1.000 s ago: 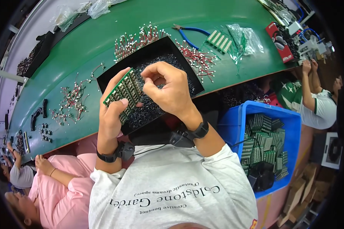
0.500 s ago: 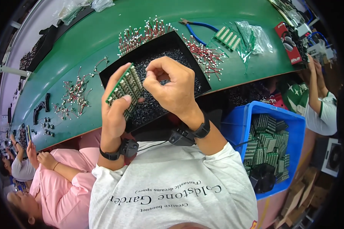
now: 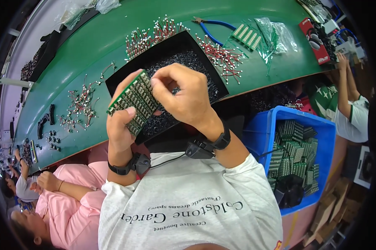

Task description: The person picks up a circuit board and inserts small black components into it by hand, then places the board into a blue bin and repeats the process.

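In my left hand (image 3: 120, 127) is a green circuit board (image 3: 138, 102) covered with rows of small metallic parts, tilted up with my thumb across its face. My right hand (image 3: 187, 93) is closed in a pinch, its thumb and forefinger touching or close to the board's upper right edge. Whatever lies between those fingertips is too small to make out. Both hands are above a black tray (image 3: 133, 66), which holds many tiny dark pieces (image 3: 192, 62).
Red wires with white connectors (image 3: 154, 39) lie behind the tray, more wires (image 3: 221, 58) to its right. Beyond are blue-handled cutters (image 3: 209, 34), a board panel (image 3: 246, 37) and plastic bags (image 3: 284, 38). A blue bin (image 3: 259, 133) of boards stands right. Co-workers sit either side.
My left hand has turned the board so its face shows more fully, and lowered it slightly leftward. My right hand has shifted a little left, its fingertips now at the board's edge.
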Demonstrator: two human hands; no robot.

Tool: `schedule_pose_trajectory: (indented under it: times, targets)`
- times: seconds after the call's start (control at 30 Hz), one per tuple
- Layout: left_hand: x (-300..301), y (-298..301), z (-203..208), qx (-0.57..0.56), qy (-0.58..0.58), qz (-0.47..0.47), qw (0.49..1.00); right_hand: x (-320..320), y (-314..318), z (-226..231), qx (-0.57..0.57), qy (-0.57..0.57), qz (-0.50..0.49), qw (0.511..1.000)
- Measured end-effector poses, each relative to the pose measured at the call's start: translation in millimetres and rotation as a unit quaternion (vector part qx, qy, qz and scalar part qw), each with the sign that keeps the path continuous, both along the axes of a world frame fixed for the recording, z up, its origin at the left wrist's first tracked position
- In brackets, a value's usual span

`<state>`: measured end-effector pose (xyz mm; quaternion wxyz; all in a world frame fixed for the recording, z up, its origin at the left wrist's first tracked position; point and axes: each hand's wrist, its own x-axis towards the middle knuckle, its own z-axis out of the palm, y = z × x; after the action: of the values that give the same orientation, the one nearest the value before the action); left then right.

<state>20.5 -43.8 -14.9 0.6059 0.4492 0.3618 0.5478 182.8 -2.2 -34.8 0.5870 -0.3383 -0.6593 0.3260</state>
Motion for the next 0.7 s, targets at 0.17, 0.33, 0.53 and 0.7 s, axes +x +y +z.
schedule_pose_trajectory:
  times: [0.17, 0.33, 0.53, 0.7]
  targets:
    - [-7, -2, 0, 0.001, -0.049, 0.027, 0.998, 10, -6, -2, -0.004, -0.037, -0.001, 0.999]
    - [-11, -1, -7, 0.041, -0.074, 0.029, 0.996, 4, -12, -8, 0.018, -0.048, 0.018, 0.999]
    - [-7, -2, -10, 0.073, -0.013, 0.057, 0.996, 3, -15, -7, -0.044, -0.038, 0.016, 0.998]
    - [-12, -1, 0, 0.066, -0.020, 0.044, 0.997, 11, -12, -4, -0.029, -0.056, -0.027, 0.998]
